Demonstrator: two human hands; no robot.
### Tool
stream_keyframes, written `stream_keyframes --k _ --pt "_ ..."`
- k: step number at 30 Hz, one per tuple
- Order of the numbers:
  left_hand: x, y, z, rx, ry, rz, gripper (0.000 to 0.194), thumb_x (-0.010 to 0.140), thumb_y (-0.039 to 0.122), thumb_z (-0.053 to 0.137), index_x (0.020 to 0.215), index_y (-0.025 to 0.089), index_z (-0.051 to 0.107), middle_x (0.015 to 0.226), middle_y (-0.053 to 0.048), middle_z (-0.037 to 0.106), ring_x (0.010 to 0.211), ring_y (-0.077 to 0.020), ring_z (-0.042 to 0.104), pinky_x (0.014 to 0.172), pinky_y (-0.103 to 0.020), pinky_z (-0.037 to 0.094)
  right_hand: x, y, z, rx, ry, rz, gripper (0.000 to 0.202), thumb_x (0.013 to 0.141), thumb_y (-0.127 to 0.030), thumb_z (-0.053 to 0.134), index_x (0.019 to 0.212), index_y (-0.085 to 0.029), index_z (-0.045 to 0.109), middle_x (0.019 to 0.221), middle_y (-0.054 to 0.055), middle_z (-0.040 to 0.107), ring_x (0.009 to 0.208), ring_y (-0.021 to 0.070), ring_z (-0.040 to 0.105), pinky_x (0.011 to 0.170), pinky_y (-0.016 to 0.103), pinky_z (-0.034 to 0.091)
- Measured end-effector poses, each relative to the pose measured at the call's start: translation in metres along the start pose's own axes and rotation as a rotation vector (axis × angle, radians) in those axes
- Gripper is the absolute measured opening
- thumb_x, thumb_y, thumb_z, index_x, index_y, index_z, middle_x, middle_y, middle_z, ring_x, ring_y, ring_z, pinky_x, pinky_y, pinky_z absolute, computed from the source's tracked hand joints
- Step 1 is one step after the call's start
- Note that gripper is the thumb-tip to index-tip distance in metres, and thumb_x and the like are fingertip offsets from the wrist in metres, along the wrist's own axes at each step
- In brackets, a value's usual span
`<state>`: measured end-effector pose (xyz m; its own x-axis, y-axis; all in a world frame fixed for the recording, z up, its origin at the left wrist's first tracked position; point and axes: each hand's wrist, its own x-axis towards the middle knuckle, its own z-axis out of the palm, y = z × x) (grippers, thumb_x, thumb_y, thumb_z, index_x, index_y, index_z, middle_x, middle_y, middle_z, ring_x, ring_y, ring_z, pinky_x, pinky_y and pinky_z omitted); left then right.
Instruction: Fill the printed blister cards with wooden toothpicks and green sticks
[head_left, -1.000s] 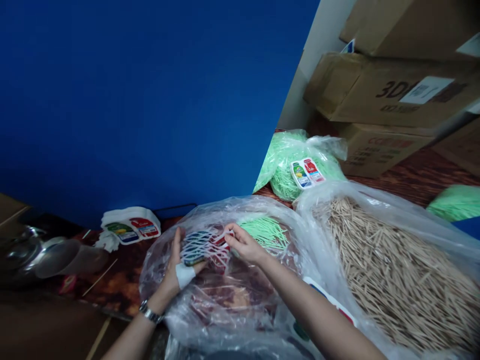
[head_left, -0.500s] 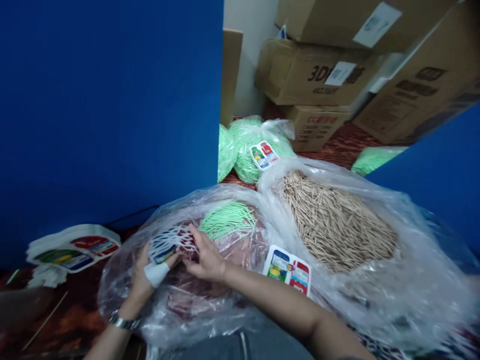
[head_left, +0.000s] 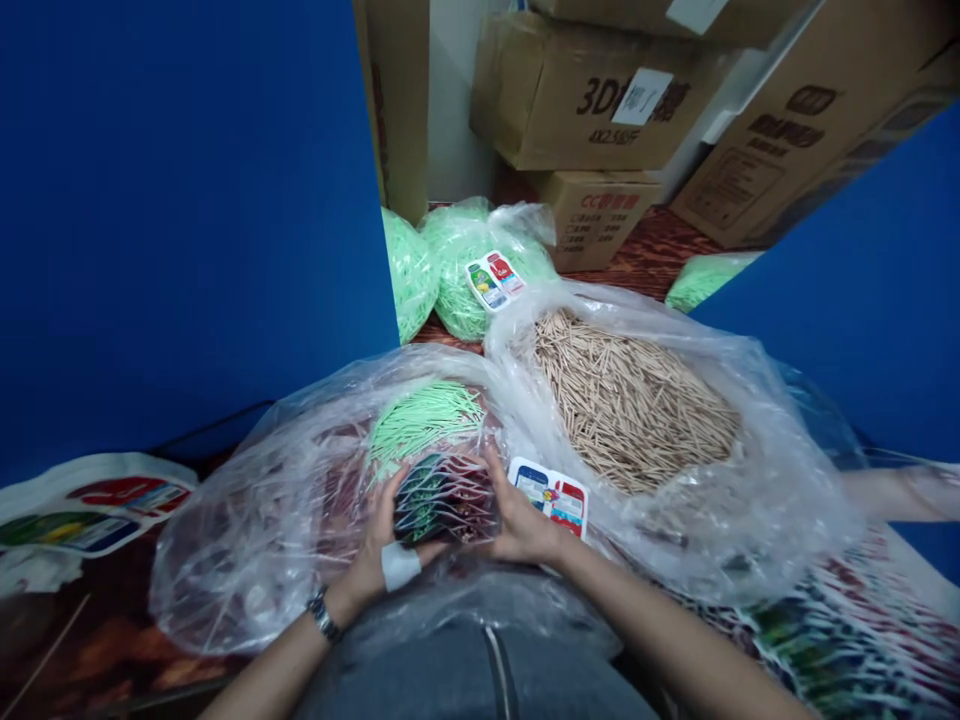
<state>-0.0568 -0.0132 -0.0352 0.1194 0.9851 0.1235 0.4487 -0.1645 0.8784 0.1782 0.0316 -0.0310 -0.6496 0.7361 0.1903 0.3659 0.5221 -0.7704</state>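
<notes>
Between my two hands is a stack of printed cards or sheets [head_left: 444, 498], green-blue on one side and dark red on the other, whose edges part into a honeycomb-like net. My left hand [head_left: 380, 550], with a white patch near the thumb, grips its left side. Its right side is held by my right hand [head_left: 517, 515]. Just behind the stack, thin green sticks [head_left: 427, 418] lie in a clear plastic bag [head_left: 247, 520]. Right of my right hand rests a white-edged card [head_left: 551, 495] printed with blue and red bottle shapes.
A second plastic bag [head_left: 787, 510] holds many tan sticks [head_left: 637, 400]. Tied bags of green sticks [head_left: 457, 310] sit behind. Cardboard boxes [head_left: 555, 100] rise at the back, blue panels [head_left: 187, 200] at both sides. Another person's forearm [head_left: 900, 495] reaches in from the right. Bottle-shaped cards [head_left: 127, 500] lie left.
My hands have brought the stack right and turned it, so its layered edges now face up, one hand at each side. The view has shifted. Another person's forearm now shows at the right.
</notes>
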Motion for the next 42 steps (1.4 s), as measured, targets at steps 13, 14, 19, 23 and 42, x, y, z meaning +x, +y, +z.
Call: stream_keyframes --k 13,14,19,23,42 --pt "-0.016 -0.013 -0.014 -0.072 -0.088 0.096 0.114 0.07 0.026 0.077 0.149 0.022 -0.005 0.141 -0.022 0.043 0.125 -0.0347 0.049 0.1 -0.053 0.044 0.0 -0.006 0.006 -0.012 0.071 -0.218 0.115 0.078 -0.037 0.069 0.145 -0.021 -0.022 0.138 0.021 0.041 0.123 0.0276 0.049 0.095 0.044 0.047" --pt "-0.017 -0.014 -0.014 -0.092 -0.111 0.073 0.114 0.071 0.028 0.077 0.149 0.022 -0.006 0.141 -0.022 0.041 0.126 -0.0347 0.048 0.101 -0.053 0.044 -0.001 -0.004 0.007 -0.028 0.053 -0.213 0.117 0.077 -0.039 0.07 0.145 -0.021 -0.023 0.14 0.021 0.039 0.126 0.0283 0.047 0.097 0.044 0.046" --pt "-0.015 -0.018 -0.014 -0.163 -0.153 0.052 0.116 0.071 0.029 0.076 0.148 0.025 -0.011 0.144 -0.023 0.035 0.129 -0.0338 0.044 0.102 -0.052 0.041 -0.003 -0.003 0.012 -0.057 0.042 -0.193 0.117 0.078 -0.042 0.067 0.144 -0.02 -0.026 0.143 0.023 0.034 0.129 0.029 0.043 0.1 0.045 0.043" --pt "-0.012 -0.017 -0.016 -0.121 -0.182 0.027 0.119 0.071 0.028 0.077 0.148 0.023 -0.013 0.148 -0.024 0.03 0.134 -0.0351 0.038 0.108 -0.056 0.033 -0.004 -0.008 0.011 -0.05 0.073 -0.16 0.119 0.076 -0.041 0.07 0.145 -0.019 -0.023 0.146 0.025 0.028 0.131 0.0306 0.04 0.1 0.046 0.042" --pt "-0.002 -0.019 -0.012 0.076 -0.105 0.209 0.076 0.074 0.022 0.07 0.141 0.022 0.034 0.137 -0.016 0.049 0.126 -0.0322 0.047 0.106 -0.053 0.037 0.021 -0.06 -0.04 -0.338 -0.014 -0.239 0.074 0.079 -0.054 0.063 0.143 -0.034 0.033 0.154 0.01 0.018 0.137 0.0387 0.024 0.108 0.066 0.016"
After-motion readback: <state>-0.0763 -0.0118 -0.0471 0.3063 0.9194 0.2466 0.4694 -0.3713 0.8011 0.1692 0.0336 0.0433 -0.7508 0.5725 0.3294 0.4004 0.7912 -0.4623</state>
